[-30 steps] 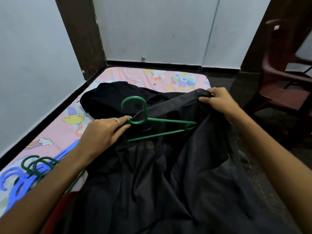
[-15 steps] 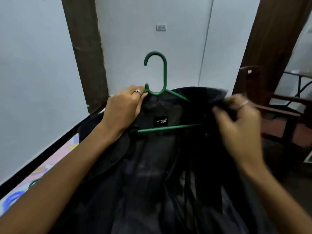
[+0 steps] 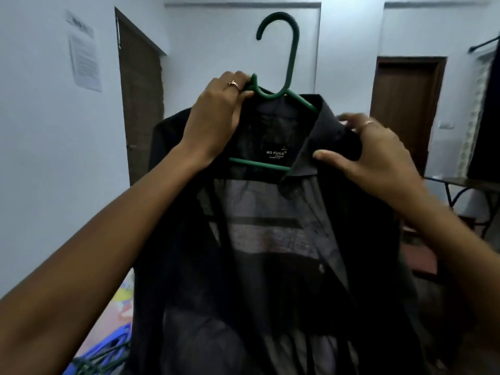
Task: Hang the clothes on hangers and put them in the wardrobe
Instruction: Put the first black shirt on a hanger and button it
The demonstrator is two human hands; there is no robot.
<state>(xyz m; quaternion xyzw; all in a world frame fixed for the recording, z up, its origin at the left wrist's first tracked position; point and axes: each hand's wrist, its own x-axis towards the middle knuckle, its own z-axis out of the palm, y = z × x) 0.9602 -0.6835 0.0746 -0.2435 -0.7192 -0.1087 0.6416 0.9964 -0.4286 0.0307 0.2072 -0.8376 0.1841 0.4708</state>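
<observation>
The left hand (image 3: 216,123) grips the green plastic hanger (image 3: 281,85) at its neck, holding up the sheer black collared shirt (image 3: 270,253). The right hand (image 3: 370,155) pinches the shirt's collar between thumb and curled fingers.

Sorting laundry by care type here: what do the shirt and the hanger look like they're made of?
Shirt: thin woven fabric, black, matte; light shows through its back panel, so probably light cotton or a blend. Hanger: looks like moulded plastic, dark green, smooth with a slight sheen, thick rounded hook.
</observation>
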